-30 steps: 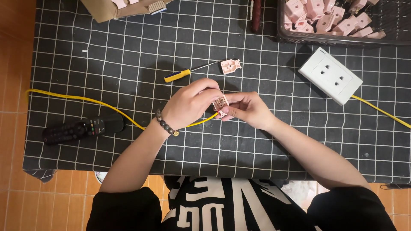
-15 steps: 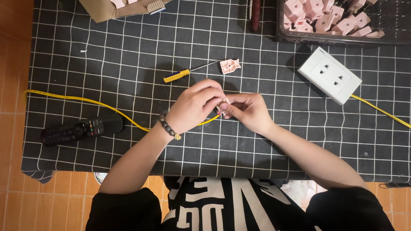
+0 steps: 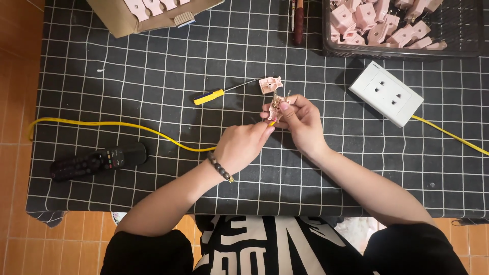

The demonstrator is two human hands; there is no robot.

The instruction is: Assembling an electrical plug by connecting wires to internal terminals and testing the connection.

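My right hand (image 3: 301,121) pinches a small pink socket part with metal contacts (image 3: 278,104) above the black grid mat (image 3: 153,66). My left hand (image 3: 240,146), with a bead bracelet on the wrist, holds the end of the yellow cable (image 3: 122,125) just below that part, fingertips close to the right hand's. Another pink socket part (image 3: 270,84) lies on the mat right behind the hands, next to a yellow-handled screwdriver (image 3: 209,97).
A white wall socket plate (image 3: 386,93) lies at the right with a yellow cable running off to the edge. A black basket (image 3: 468,48) of pink parts stands at the back right, a cardboard box (image 3: 122,23) with pink parts at the back left. A black remote (image 3: 97,160) lies at the left.
My right hand has lifted the pink part up and away from me. My left hand has slid back and lower, now below the part instead of covering it.
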